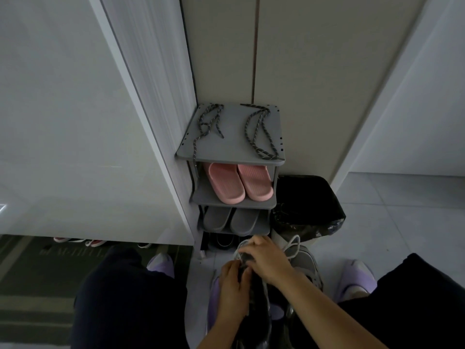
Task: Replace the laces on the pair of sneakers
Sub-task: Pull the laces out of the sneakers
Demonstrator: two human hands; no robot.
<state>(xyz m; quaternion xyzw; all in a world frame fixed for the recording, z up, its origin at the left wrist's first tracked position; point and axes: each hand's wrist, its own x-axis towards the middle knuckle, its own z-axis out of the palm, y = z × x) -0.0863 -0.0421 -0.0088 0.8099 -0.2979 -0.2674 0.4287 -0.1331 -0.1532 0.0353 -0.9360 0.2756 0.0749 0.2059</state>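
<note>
Low between the knees, the dark sneaker (254, 306) is gripped by the left hand (234, 285), its fingers curled round the side. The right hand (268, 258) curls over the laced front; whether it pinches the pale lace (293, 244) looping just beyond its fingertips is hidden. A grey second sneaker (308, 264) sits just right of those fingers. Well beyond them, two speckled laces (261, 132) lie unused on the shelf top (234, 144). By that, unlacing is probably underway and relacing both shoes remains.
</note>
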